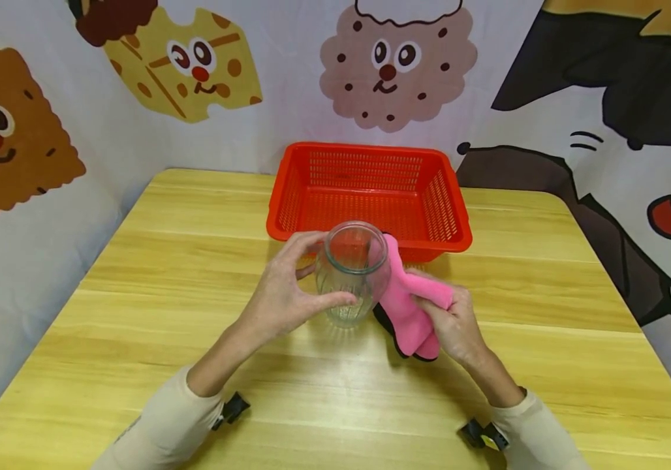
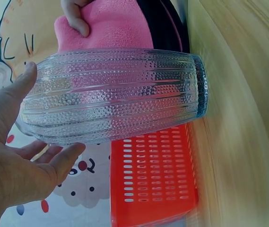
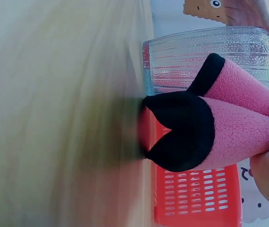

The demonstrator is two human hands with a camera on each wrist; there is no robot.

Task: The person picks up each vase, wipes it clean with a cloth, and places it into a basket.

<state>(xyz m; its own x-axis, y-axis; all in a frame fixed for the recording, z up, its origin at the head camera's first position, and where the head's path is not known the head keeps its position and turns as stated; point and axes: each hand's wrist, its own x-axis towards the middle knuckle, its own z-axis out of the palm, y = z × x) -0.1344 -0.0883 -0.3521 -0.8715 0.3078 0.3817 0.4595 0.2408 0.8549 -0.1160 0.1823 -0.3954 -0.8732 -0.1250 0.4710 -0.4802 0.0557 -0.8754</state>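
My left hand (image 1: 285,294) holds a clear glass vase (image 2: 120,97) upright, thumb on the near side and fingers round the far side. Ribs and small raised bumps cover its wall, and its thick base is right by the tabletop. To its right, my right hand (image 1: 450,320) grips a pink cloth (image 1: 408,310) with black edging, bunched so its lower folds hang down. Part of the cloth shows through the glass at the vase's right side. In the right wrist view the cloth (image 3: 247,127) overlaps the vase (image 3: 214,56).
Behind the vase, a red plastic basket (image 1: 371,245) with slotted walls stands at the back of the wooden table (image 1: 194,261). A white curtain (image 1: 288,65) printed with cartoon food faces hangs beyond the table's back edge and along both sides.
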